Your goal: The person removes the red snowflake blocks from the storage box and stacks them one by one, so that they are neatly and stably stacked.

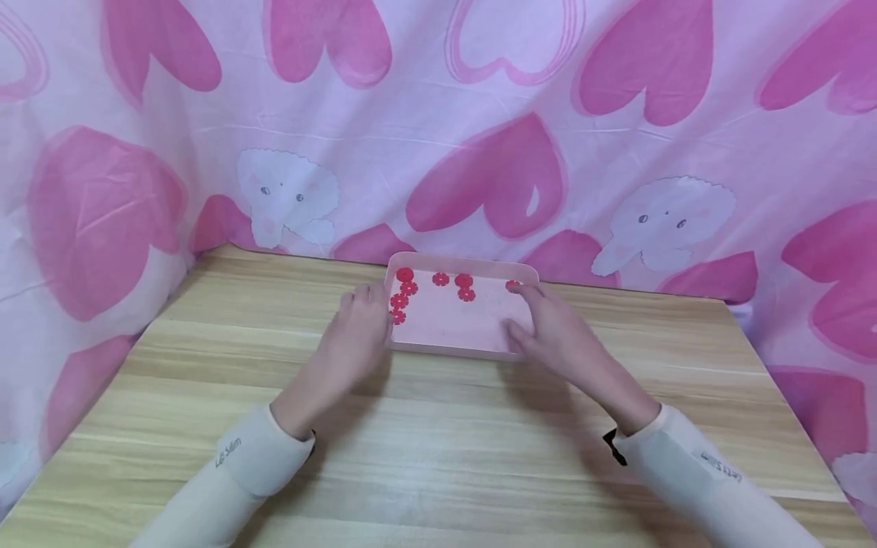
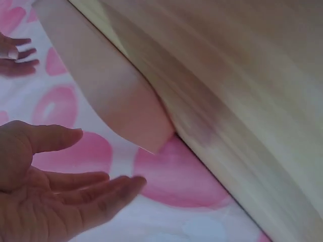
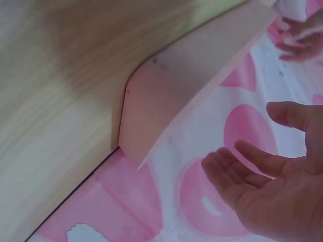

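A shallow pink tray stands at the far side of the table, with several red, flower-shaped discs inside, mostly along its left and back. My left hand is at the tray's left side. In the left wrist view its fingers are loosely extended, with nothing between them and the thumb. At the right side is my right hand, its thumb and forefinger spread near the rim, close to one red disc. In the right wrist view that hand's fingers also look relaxed, holding nothing.
A wooden table spreads out in front of the tray. Close behind the tray hangs a pink curtain with hearts and white animal figures, which also runs along both sides of the table.
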Demonstrator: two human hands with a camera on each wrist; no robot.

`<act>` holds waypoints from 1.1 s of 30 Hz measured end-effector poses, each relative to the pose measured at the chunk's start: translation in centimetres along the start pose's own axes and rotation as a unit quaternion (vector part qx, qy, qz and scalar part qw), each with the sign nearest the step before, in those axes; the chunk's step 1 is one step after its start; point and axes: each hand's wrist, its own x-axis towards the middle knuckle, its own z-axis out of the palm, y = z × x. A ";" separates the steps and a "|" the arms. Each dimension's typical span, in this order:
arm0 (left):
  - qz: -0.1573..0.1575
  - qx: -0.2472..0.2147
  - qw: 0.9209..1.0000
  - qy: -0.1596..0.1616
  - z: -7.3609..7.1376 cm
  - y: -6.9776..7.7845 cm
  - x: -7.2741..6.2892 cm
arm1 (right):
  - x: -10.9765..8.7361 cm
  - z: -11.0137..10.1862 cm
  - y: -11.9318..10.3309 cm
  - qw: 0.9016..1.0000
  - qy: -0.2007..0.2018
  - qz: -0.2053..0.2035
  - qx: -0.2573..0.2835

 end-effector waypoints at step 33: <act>-0.136 -0.358 0.894 -0.233 0.6 -5.1 4.4 | 11.7 -0.2 3.3 0.971 -0.228 0.047 -0.053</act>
